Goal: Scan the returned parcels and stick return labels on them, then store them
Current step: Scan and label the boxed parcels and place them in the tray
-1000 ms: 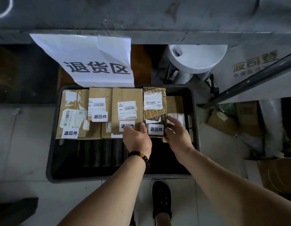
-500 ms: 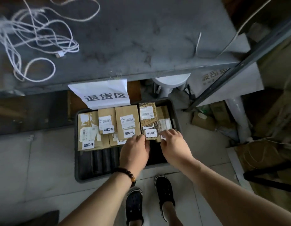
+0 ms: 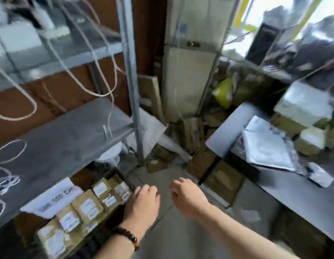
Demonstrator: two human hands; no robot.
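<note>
Head view: left hand and right hand have drawn back from the parcels, each grip released, empty.

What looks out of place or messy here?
Cardboard boxes lie tumbled at odd angles on the floor in the corner, and silver bags lie askew on the table. White cables dangle loose from the shelf. The labelled parcels stand in a tidy row.
</note>
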